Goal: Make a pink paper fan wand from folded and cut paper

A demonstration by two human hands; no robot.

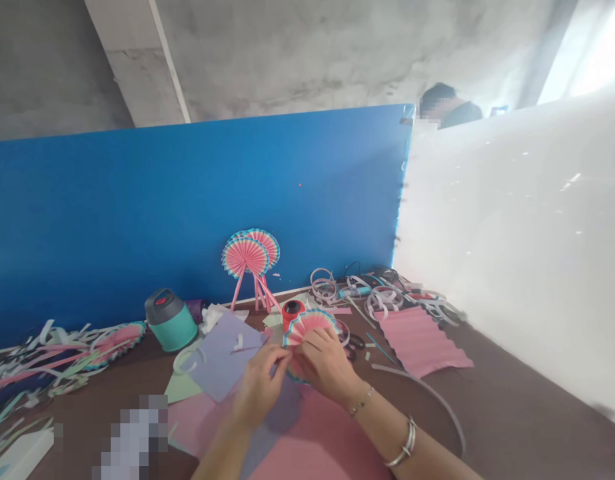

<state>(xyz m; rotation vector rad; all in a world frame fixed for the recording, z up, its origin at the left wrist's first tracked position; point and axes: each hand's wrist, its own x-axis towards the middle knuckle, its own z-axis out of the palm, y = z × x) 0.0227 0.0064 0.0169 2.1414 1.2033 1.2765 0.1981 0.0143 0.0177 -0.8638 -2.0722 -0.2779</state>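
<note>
A round pleated paper fan point(313, 323), pink with a pale band and a blue edge, is between my hands above the sheets of coloured paper. My right hand point(328, 365) is closed over its middle and right side, hiding part of the folds. At its lower left edge, my left hand point(262, 385) pinches with thumb and forefinger; the exact spot gripped is too small to make out. Just behind the fan stands a red container with a black top point(292, 308). Under my hands lie a pink sheet point(322, 440) and a lilac sheet point(222, 353).
Finished-looking pink fans on stick legs point(246, 257) lean at the blue partition point(137, 200). A teal and grey container point(171, 327) stands left, beside heaped paper strips point(52, 353). Rightward lie coiled strips point(384, 300), scissors point(356, 341) and corrugated pink paper point(422, 340). A person point(454, 110) is beyond the white partition.
</note>
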